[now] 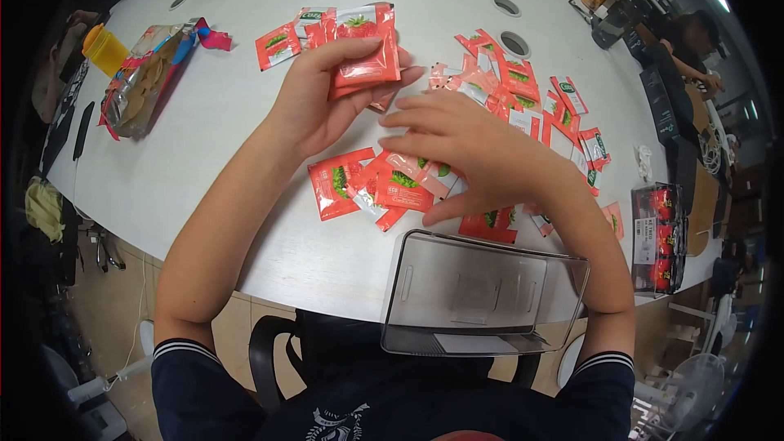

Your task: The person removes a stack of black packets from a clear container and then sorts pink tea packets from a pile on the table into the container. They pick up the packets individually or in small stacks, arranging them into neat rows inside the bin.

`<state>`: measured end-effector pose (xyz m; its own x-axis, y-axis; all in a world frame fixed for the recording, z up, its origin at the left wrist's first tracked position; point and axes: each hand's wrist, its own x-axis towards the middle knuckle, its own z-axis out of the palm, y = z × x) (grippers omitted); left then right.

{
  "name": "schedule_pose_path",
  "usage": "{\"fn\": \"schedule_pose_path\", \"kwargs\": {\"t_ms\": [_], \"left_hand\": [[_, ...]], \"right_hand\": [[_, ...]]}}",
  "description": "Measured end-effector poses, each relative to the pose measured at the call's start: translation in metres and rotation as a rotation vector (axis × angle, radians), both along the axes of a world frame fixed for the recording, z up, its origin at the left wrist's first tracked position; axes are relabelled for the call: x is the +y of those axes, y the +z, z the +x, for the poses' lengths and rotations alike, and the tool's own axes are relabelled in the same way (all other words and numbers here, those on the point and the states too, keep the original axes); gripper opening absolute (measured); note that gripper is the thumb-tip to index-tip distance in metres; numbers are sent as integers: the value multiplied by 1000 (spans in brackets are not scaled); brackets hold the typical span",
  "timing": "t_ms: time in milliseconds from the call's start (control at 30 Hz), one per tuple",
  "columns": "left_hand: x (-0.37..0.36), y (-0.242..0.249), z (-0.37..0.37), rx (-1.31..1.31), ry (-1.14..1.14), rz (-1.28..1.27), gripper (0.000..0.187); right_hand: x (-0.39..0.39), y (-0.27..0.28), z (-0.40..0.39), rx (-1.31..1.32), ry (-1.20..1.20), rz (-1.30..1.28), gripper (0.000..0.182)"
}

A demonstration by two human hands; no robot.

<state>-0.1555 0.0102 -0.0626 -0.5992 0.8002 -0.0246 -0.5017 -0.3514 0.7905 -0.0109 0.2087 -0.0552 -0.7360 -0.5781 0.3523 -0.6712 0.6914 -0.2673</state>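
Observation:
My left hand (327,98) is closed around a small stack of red strawberry packets (367,49), its thumb lying on top. Close by, my right hand (469,143) is spread palm down over loose packets, fingers apart, with nothing visibly held. Beneath and left of it lie several overlapping red packets (333,188). More packets (518,77) are scattered to the right, and a few (278,46) lie beyond my left hand. A clear plastic bin (482,290) is tilted at the table's near edge, below my right hand.
An opened snack bag (147,86) and a yellow cup (104,50) stand at the left of the white table (204,163). At the right edge is a package with red items (658,238). A person (698,41) is at the far right.

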Motion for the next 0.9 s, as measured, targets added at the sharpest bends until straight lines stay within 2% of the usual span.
{"fn": "schedule_pose_path", "kwargs": {"t_ms": [33, 233, 333, 533, 633, 733, 767, 800, 900], "left_hand": [[0, 2, 0, -26, -39, 30, 57], [3, 5, 10, 81, 102, 51, 66], [2, 5, 8, 110, 55, 101, 60], [1, 0, -2, -56, -43, 209, 44], [5, 8, 8, -66, 122, 128, 59], [3, 6, 8, 52, 39, 172, 79], [1, 3, 1, 163, -80, 177, 99], [0, 0, -1, 268, -127, 139, 107], [-1, 6, 16, 348, -207, 131, 116]], "right_hand": [[-1, -3, -1, 12, 30, 10, 42], [5, 3, 2, 93, 78, 57, 37], [-1, 6, 3, 80, 40, 29, 33], [-4, -13, -2, 174, 85, 108, 27], [-1, -7, 0, 203, 67, 42, 29], [4, 19, 0, 186, -43, -131, 30], [13, 26, -1, 205, -120, -195, 31], [17, 32, -4, 219, -194, -259, 32], [-2, 81, -9, 110, -402, -329, 33]]}}
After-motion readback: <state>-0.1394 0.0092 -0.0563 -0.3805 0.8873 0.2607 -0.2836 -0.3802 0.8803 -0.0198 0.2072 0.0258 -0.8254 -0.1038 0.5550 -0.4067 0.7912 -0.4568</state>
